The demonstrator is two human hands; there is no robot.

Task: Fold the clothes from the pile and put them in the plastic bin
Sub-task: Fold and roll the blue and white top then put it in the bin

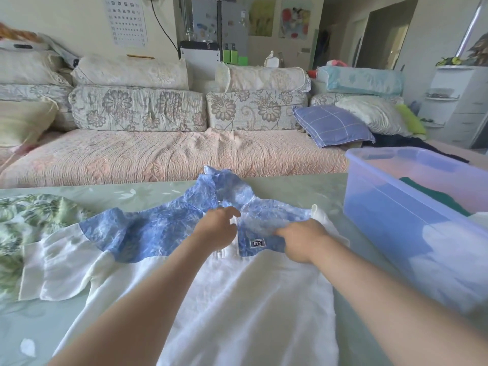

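My left hand (217, 228) rests on the button placket of the blue-and-white shirt (211, 281), fingers curled loosely toward the collar; I cannot tell whether they pinch the cloth or only press it. My right hand (301, 240) lies palm down on the blue yoke just right of the small "OFF" label (257, 243), fingers bent over the fabric edge, and here too I cannot tell whether anything is truly clamped.

The shirt lies front up across the middle of the pale green table (295, 186), collar at the far end, white body running toward me, its left sleeve spread out flat to the left. Touching that sleeve on the left is a green leaf-print garment (23, 223), bunched at the table's left edge.

On the right stands the translucent plastic bin (396, 207), near the shirt's right shoulder and close beside my right forearm. Inside it I see a dark green garment (433, 194) at the far part and something white (449, 249) at the near end.

Beyond the table runs a sofa (158, 154) with floral cushions and a blue checked pillow (331, 125) to the far right.
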